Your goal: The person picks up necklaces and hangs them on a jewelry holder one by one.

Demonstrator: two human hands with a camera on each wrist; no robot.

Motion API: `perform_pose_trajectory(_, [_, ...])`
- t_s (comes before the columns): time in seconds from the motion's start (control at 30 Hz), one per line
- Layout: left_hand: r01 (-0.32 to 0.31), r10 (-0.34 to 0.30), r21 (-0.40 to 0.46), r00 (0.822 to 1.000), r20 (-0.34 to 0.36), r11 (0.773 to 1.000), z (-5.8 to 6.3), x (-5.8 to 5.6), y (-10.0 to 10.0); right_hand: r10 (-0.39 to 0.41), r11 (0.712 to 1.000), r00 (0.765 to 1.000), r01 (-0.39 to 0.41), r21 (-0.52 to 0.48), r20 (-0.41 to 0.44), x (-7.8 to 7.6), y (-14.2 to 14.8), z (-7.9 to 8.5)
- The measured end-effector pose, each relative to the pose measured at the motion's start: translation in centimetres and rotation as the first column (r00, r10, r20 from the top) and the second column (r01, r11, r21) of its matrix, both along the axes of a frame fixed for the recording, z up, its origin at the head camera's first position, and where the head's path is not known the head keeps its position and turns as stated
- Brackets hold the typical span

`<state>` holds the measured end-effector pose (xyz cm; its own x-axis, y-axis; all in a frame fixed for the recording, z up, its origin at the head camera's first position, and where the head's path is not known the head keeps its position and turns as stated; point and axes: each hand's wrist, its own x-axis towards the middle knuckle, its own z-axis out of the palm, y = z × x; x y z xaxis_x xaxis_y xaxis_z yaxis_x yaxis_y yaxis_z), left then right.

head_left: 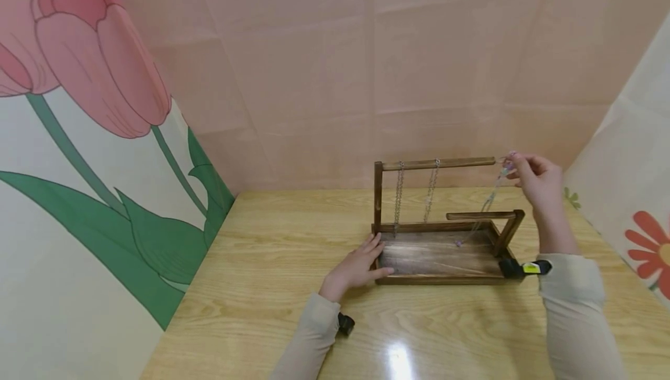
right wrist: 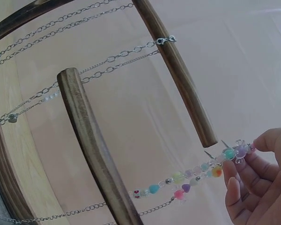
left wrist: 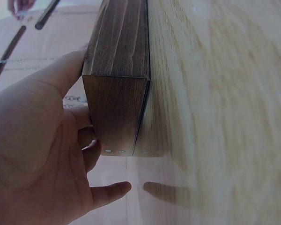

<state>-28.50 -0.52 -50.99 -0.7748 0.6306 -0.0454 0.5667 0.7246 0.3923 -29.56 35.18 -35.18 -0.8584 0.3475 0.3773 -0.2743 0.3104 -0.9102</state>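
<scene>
My right hand (head_left: 539,179) pinches a pastel beaded necklace (right wrist: 192,176) between thumb and fingers, just off the free tip of the upper bar (head_left: 466,162). From the beads a silver chain hangs down toward the tray, passing near the lower bar (right wrist: 91,145). Metal points of a clasp or wire show by the fingers. My left hand (head_left: 358,265) rests spread on the left end of a dark wooden jewelry stand (head_left: 450,280), its thumb over the tray's edge. In the left wrist view, the little finger sticks out straight past the wood (left wrist: 114,110).
Two silver chain necklaces hang from the upper bar, one at the left (head_left: 399,194) and one nearer the middle (head_left: 431,191). The stand sits on a light wood table (head_left: 272,263). A pink backdrop (head_left: 314,77) rises behind, with flower-printed sheets (head_left: 99,60) at the sides.
</scene>
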Motion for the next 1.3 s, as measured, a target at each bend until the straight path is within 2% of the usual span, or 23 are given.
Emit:
perform_pose_trajectory(0.43, [-0.004, 0.004, -0.014, 1.0, -0.016, 1.0, -0.3, -0.2, 0.0, -0.026, 0.995, 0.999, 0.023, 0.094, 0.032, -0.4, -0.1, 0.8])
perform_pose_trajectory(0.97, [-0.004, 0.004, -0.023, 1.0, -0.023, 1.0, -0.3, -0.3, 0.0, 0.014, 0.997, 1.0, -0.015, 0.082, 0.015, -1.0, -0.4, 1.1])
perform_pose_trajectory(1.3, [-0.007, 0.006, -0.031, 1.0, -0.023, 0.999, -0.4, -0.5, 0.2, 0.012, 0.991, 1.0, -0.015, 0.134, 0.019, -1.5, -1.0, 1.2])
